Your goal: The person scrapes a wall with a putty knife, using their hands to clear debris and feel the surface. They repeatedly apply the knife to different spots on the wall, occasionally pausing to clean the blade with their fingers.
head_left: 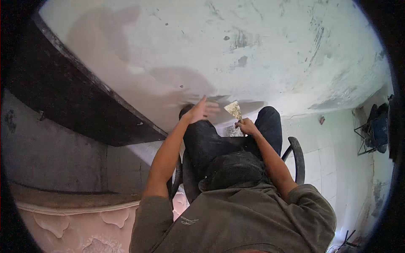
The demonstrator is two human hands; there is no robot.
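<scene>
My right hand [247, 127] is closed around the handle of a putty knife [234, 109]. Its broad blade points up toward the wall and is crusted with pale, patchy residue. Over my left knee, my left hand [204, 111] is held out with its fingers stretched and slightly blurred, holding nothing. In front of both hands stands a whitish wall [278, 55] with grey scuffs, dark marks and worn patches. Shadows fall on the wall around the left hand and the blade.
I sit in a chair with a black armrest [297, 160]. A dark panel [80, 88] runs along the left. A pink patterned mattress [55, 225] lies at the lower left. Pale floor tiles [325, 164] extend right, where a rack with dark items [374, 128] stands.
</scene>
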